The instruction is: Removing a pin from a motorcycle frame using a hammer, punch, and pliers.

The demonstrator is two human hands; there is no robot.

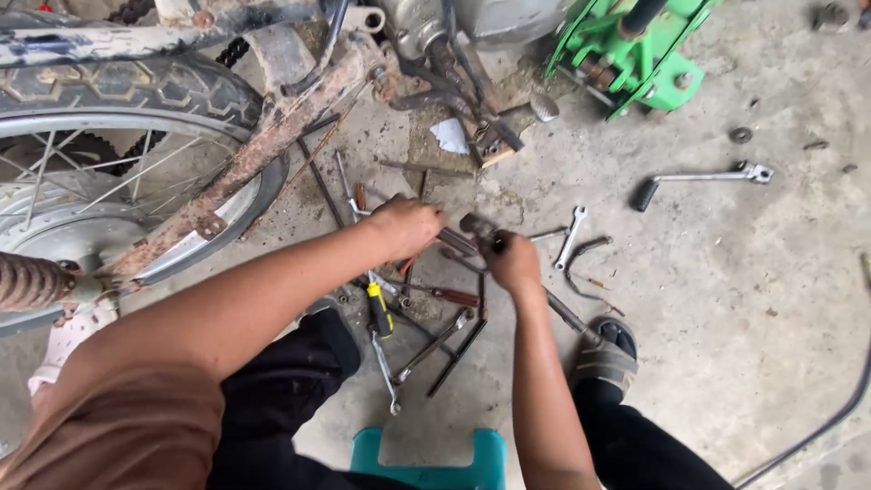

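Observation:
My left hand [410, 223] is closed around a long dark metal rod [567, 313] that runs from it down to the right across the concrete floor. My right hand [511, 259] grips a small dark socket-like tool [476, 223] at the rod, just right of the left hand. Below both hands lies a heap of hand tools: a yellow-and-black screwdriver [378, 310], a red-handled screwdriver [451, 296] and several wrenches [434, 345]. Which part of the rod the hands cover is hidden.
A motorcycle's rear wheel [118, 136] and rusty swingarm [254, 150] fill the upper left. A green stand [635, 54] sits at the top. A kick lever [703, 179] and a spanner [572, 234] lie to the right. A teal stool [426, 458] is between my knees; my sandalled foot [610, 352] rests right.

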